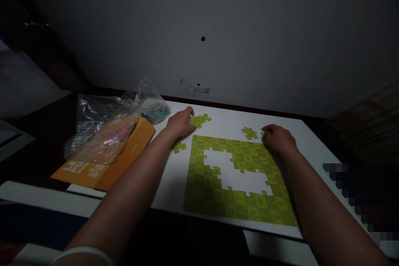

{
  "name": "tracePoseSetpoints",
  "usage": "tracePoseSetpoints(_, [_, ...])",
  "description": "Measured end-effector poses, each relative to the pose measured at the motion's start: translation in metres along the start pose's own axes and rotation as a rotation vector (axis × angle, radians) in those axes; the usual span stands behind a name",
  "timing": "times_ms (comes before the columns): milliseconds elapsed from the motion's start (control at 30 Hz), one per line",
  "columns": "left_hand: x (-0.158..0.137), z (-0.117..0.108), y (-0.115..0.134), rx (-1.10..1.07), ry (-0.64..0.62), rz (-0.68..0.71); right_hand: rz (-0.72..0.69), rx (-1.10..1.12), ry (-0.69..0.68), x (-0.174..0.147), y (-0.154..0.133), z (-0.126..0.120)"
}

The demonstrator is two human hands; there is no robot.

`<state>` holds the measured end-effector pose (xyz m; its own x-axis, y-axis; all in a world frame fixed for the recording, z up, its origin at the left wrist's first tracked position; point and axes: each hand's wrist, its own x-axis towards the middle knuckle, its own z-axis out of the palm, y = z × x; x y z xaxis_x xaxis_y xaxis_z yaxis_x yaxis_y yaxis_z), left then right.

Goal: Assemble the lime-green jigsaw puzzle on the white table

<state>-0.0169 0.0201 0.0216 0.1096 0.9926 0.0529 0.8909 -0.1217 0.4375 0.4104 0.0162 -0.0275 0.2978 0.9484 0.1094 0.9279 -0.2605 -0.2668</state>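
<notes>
Two hands [181,123] [281,139] near one gapped puzzle [240,205].

The jigsaw [237,210] is checked in two greens (both yellowish), the tabletop [224,121] white, the packet [137,139] orange.

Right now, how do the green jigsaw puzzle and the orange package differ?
The green jigsaw puzzle is checkered with an irregular gap inside; the orange package carries white lettering. The package sits left in view, the puzzle right of centre. A clear plastic bag partly covers the package, not the puzzle.
</notes>
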Motion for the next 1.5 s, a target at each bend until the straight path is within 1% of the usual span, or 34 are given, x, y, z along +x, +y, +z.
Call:
tracePoseSetpoints(133, [0.002,0.002,-0.001,-0.010,0.016,-0.003,0.006,0.005,-0.009,0.000,0.000,0.000])
tracePoseSetpoints(333, [0.003,0.002,-0.008,0.021,0.055,-0.073,-0.008,0.017,0.005,0.001,0.003,0.001])
tracePoseSetpoints(467, [0.008,0.006,-0.013,-0.057,0.079,-0.102,0.002,0.022,-0.005,0.002,0.003,0.001])
tracePoseSetpoints(533, [0.012,0.010,-0.012,-0.215,0.083,-0.122,0.012,0.022,-0.016,0.001,0.003,0.000])
tracePoseSetpoints(600, [0.015,0.014,-0.008,-0.462,0.062,-0.130,0.007,0.027,-0.018,0.001,0.002,-0.001])
tracePoseSetpoints(667, [0.016,0.018,0.000,-0.711,0.027,-0.103,-0.011,0.039,-0.013,0.001,0.002,-0.001])
tracePoseSetpoints(733, [0.014,0.023,0.008,-0.917,-0.012,-0.044,-0.016,0.039,-0.001,0.000,0.001,-0.001])
tracePoseSetpoints(800, [0.010,0.029,0.017,-1.073,-0.055,0.005,-0.004,0.025,0.005,0.000,0.000,0.000])
tracePoseSetpoints(867, [0.004,0.035,0.025,-1.159,-0.103,0.036,-0.002,0.011,0.004,0.001,-0.001,0.000])
tracePoseSetpoints(1000, [-0.006,0.045,0.038,-1.183,-0.171,0.069,-0.010,0.003,0.006,0.001,-0.002,0.001])
tracePoseSetpoints(1133, [-0.010,0.047,0.046,-1.208,-0.195,0.117,-0.013,0.016,0.010,0.001,-0.002,0.000])
tracePoseSetpoints(1267, [-0.011,0.046,0.049,-1.214,-0.181,0.142,-0.004,-0.003,0.006,-0.002,-0.004,-0.002])
tracePoseSetpoints(1500, [-0.011,0.047,0.051,-1.192,-0.124,0.114,0.004,-0.011,0.005,-0.006,-0.008,-0.008])
